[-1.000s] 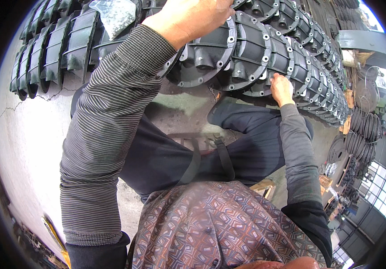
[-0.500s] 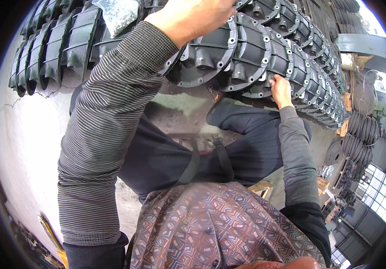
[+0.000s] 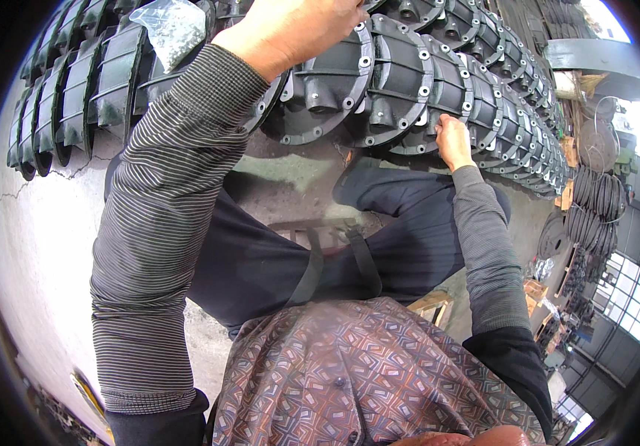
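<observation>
Rows of black round housings with bolt-holed flange rims fill the space ahead of me; one housing (image 3: 325,89) faces me at the middle. My left hand (image 3: 297,31) reaches over the front row at the top edge, its fingers bent together near a flange rim. Part of that hand is cut off, and what it pinches cannot be made out. Lower and to the right, my right hand (image 3: 453,141) has its thumb and fingertips closed at the rim of another housing (image 3: 447,88). Anything between those fingertips is too small to tell.
A clear plastic bag (image 3: 173,33) of small grey metal pieces lies on the housings, left of my left hand. My legs (image 3: 253,253) are folded on the concrete floor. Coiled black hoses (image 3: 595,209) and wooden blocks (image 3: 566,195) stand at the right. A yellow-edged tool (image 3: 86,394) lies at lower left.
The whole scene has shifted slightly left and upward in the picture. Both hands stay at the housings with their fingers closed; little else differs.
</observation>
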`<move>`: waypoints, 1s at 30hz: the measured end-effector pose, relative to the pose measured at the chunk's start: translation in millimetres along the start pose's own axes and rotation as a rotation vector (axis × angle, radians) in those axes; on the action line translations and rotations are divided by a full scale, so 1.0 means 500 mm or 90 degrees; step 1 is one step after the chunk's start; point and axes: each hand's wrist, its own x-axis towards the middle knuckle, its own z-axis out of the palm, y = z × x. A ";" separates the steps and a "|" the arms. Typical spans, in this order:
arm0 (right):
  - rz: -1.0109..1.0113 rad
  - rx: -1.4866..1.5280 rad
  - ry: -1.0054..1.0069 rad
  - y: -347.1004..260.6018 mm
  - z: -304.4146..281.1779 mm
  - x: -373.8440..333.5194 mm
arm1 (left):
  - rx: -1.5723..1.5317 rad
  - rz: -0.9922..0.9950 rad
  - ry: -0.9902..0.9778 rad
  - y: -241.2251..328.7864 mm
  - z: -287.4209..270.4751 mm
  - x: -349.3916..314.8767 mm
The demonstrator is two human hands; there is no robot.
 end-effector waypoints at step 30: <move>0.050 -0.035 0.008 -0.016 -0.007 -0.001 | 0.067 0.060 0.057 -0.022 0.026 -0.011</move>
